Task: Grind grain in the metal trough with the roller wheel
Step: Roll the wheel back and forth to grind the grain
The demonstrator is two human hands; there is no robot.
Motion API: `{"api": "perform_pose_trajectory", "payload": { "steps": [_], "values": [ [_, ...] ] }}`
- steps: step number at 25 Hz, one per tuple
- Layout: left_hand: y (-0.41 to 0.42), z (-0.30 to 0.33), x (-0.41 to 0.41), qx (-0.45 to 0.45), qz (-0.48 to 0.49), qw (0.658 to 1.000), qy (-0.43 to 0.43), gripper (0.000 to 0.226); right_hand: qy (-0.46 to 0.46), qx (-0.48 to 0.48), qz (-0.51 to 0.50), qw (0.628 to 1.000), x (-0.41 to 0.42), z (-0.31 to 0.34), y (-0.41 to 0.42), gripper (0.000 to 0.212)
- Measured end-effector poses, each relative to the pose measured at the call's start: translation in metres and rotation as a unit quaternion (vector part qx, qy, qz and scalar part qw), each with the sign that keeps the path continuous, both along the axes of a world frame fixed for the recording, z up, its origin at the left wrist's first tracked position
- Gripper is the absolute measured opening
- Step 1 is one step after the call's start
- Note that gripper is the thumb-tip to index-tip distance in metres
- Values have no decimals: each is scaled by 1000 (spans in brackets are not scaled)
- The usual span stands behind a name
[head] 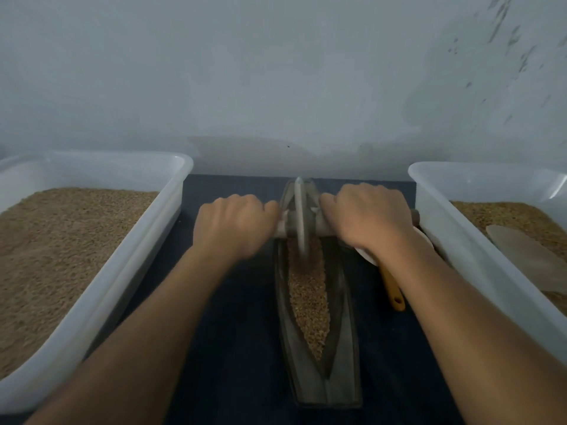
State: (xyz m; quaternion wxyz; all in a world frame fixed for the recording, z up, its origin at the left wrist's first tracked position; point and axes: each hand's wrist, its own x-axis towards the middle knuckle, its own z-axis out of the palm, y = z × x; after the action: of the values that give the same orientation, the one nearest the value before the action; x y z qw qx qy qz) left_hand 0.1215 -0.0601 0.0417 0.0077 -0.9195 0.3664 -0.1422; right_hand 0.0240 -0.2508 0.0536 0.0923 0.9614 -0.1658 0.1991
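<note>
At the far end of the metal trough [319,375], on the dark bench [233,348]: roller wheel [300,216], upright on its edge in the groove, its axle handle [325,230] crosswise. My left hand [233,223] is clamped round the handle on one side of the wheel, my right hand [366,217] round the other, the two apart with the disc between them.

Risks, as I judge them:
- Uneven push from one hand would tilt the wheel and ride it up the trough wall, throwing grain [308,299] over the rim.
- Overrunning the far tip could carry the wheel out of the trough.
- My right forearm passes just over a yellow-handled scoop [392,289] (bowl mostly hidden); a wide stroke could knock it.

Containers:
- Trough: a narrow bed of brown grain along the groove.
- Left plastic tub [171,191]: filled with grain.
- Right plastic tub [429,197]: grain, plus a pale flat paddle [521,253] lying on it.
</note>
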Motion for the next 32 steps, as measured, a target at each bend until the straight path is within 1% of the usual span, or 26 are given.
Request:
{"api": "perform_pose_trajectory", "payload": {
  "steps": [1, 2, 3, 5, 7, 8, 10, 11, 13, 14, 15, 16, 17, 18, 19, 20, 21, 22, 23, 25, 26, 27, 28, 30, 31, 32],
  "values": [
    [6, -4, -16, -23, -22, 997, -73, 21, -21, -7, 3, 1000, -17, -7, 5, 43],
    [12, -7, -34, -35, -44, 991, -119, 26, -38, 10, -1, 999, -35, -15, 10, 45],
    [18, -8, -52, -38, -64, 987, -142, 32, -53, 37, -7, 998, -51, -22, 15, 47],
    [30, -6, -74, -80, -86, 982, -147, 40, -101, 70, -9, 992, -76, -30, 28, 51],
    [38, -6, -81, -118, -84, 981, -129, 44, -148, 58, 9, 987, -88, -32, 37, 52],
    [38, -4, -80, -107, -79, 982, -134, 44, -141, 50, 0, 989, -87, -31, 37, 52],
    [27, -4, -66, -31, -70, 986, -150, 37, -75, 35, -31, 996, -73, -27, 29, 57],
    [17, -2, -53, -12, -56, 990, -130, 31, -46, 38, -35, 998, -60, -24, 20, 57],
    [-1, 5, -18, 0, -5, 998, -58, 40, -13, 81, -31, 996, -29, -13, 5, 54],
    [-7, 6, -2, 20, -5, 1000, -7, 37, 8, 96, -33, 995, -14, -7, 1, 53],
    [-11, 9, 9, 37, -6, 999, 37, 28, 22, 96, -31, 995, -3, -1, -2, 52],
    [-14, 10, 13, 38, -7, 998, 59, 21, 23, 88, -28, 995, 3, 2, -3, 51],
    [-12, 9, 12, 32, -2, 998, 56, 19, 20, 78, -24, 997, 4, 2, -4, 49],
    [-10, 9, 6, 29, 6, 999, 32, 19, 18, 61, -17, 998, -1, 1, -3, 46],
    [-7, 7, -6, 19, 5, 1000, -23, 21, 21, 46, -14, 999, -12, -3, -1, 43],
    [-2, 5, -21, 5, -5, 996, -93, 23, 10, 43, -15, 999, -25, -9, 4, 44],
    [5, 1, -37, -20, -16, 992, -127, 23, -24, 51, -18, 998, -40, -16, 11, 47],
    [13, -3, -51, -51, -28, 989, -139, 27, -71, 66, -16, 995, -56, -23, 20, 51],
    [22, -4, -63, -85, -42, 986, -137, 36, -123, 72, 1, 990, -70, -27, 29, 54],
    [38, -9, -75, -154, -87, 972, -153, 40, -197, 55, 57, 977, -89, -32, 38, 55],
    [43, -13, -75, -169, -91, 971, -141, 38, -209, 43, 77, 974, -91, -32, 39, 55],
    [45, -14, -73, -178, -79, 974, -113, 36, -203, 30, 75, 976, -90, -31, 40, 55],
    [42, -12, -68, -159, -66, 981, -90, 34, -185, 18, 54, 981, -84, -28, 38, 55],
    [23, -11, -46, -39, -69, 991, -107, 28, -112, 25, -8, 993, -58, -21, 25, 55],
    [10, -6, -31, 1, -56, 994, -90, 27, -64, 45, -22, 997, -42, -17, 15, 53],
    [0, 6, -15, 23, -27, 999, -32, 36, -18, 70, -26, 997, -27, -13, 4, 50]
  ]
}}
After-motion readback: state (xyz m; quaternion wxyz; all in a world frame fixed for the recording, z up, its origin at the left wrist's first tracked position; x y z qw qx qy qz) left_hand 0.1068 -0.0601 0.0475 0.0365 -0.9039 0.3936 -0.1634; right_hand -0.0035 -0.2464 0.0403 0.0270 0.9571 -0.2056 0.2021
